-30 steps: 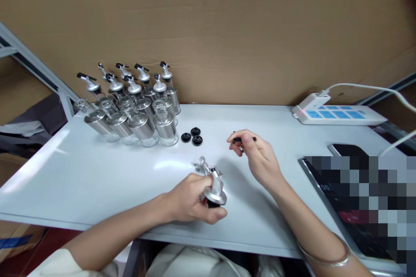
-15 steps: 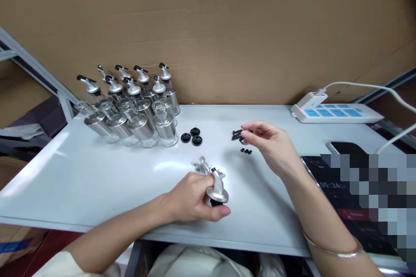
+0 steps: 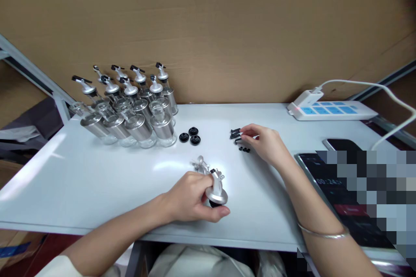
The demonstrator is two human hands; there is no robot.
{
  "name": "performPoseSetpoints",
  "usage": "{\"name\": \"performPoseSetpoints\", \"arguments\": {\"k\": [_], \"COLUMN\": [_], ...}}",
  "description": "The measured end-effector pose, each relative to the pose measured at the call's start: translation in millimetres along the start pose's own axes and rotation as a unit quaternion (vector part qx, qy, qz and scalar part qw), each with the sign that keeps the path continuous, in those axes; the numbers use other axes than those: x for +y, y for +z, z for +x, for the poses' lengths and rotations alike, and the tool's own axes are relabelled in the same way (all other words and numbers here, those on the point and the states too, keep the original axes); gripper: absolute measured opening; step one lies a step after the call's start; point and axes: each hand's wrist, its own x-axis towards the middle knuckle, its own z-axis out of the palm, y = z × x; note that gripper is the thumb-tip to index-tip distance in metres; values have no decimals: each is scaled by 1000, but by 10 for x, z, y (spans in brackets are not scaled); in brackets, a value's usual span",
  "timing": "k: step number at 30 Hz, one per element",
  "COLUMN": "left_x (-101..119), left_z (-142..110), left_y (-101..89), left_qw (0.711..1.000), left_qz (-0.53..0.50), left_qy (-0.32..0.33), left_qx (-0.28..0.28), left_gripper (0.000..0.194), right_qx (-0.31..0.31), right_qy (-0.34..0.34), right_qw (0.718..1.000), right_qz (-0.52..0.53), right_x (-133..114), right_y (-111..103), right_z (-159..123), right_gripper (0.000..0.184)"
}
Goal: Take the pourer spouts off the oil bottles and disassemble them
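Note:
My left hand [image 3: 191,199] is closed around a silver pourer spout [image 3: 216,192] with a black stopper underneath, held low over the front of the table. Just behind that hand lie more silver pourer parts [image 3: 201,164], partly hidden by it. At the small group of thin black levers [image 3: 234,133] on the tabletop, my right hand [image 3: 264,143] pinches one black lever [image 3: 238,140] between thumb and index finger. Tiny black plugs [image 3: 244,149] lie just in front of its fingertips. Three round black stoppers [image 3: 195,140] rest left of the levers.
Glass bottles with steel sleeves [image 3: 138,127] crowd the table's left side; the rear ones carry pourers, the front ones are uncapped. A white power strip [image 3: 334,114] with a charger and cable is at back right. A phone [image 3: 342,144] and a tablet [image 3: 328,199] lie at right.
My right hand has come down slightly onto the black levers, its fingertips closer to the tabletop. The left hand keeps its hold on the pourer spout. The view has shifted a little.

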Motion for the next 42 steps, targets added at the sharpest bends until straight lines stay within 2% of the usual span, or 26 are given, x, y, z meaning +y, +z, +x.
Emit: {"name": "performPoseSetpoints", "arguments": {"k": [6, 9, 13, 15, 21, 24, 27, 30, 32, 34, 37, 42], "left_x": [16, 13, -1, -7, -28, -31, -23, -3, 14, 31, 53, 63], "left_z": [13, 22, 26, 22, 3, 4, 11, 24, 36, 49, 62, 46], "left_y": [-12, -8, 3, 6, 6, 3, -8, -26, -41, -57, -69, -52], "left_qw": [1000, 999, 996, 995, 996, 996, 995, 996, 997, 998, 998, 995], "left_qz": [1, 11, 37, 45, 60, 60, 54, 46, 40, 34, 17, 2], "left_qy": [23, 39, 69, 79, 65, 68, 76, 70, 62, 53, 34, 18], "left_qx": [4, 18, 35, 38, 18, 24, 32, 19, 6, -7, -44, -93], "left_gripper": [51, 53, 53, 52, 54, 53, 47, 34, 26, 21, 19, 27], "right_qx": [13, 6, -70, -86, -89, -63, -69, -183, -284, -359, -403, -440], "right_qy": [-37, -24, 5, 3, -28, -22, -30, -62, -79, -95, -119, -117], "right_qw": [997, 997, 997, 996, 996, 998, 993, 951, 902, 855, 813, 786], "right_qz": [-59, -67, -32, -21, -8, 3, 92, 243, 315, 362, 402, 418], "right_x": [47, -7, -83, -97, -72, -97, -182, -316, -412, -492, -564, -588], "right_y": [34, -7, -30, -13, 33, 3, -61, -117, -126, -106, -50, -3], "right_z": [21, 6, -28, -41, -54, -56, -84, -159, -221, -277, -328, -345], "right_gripper": [21, 25, 31, 34, 36, 34, 30, 26, 23, 20, 20, 15]}}
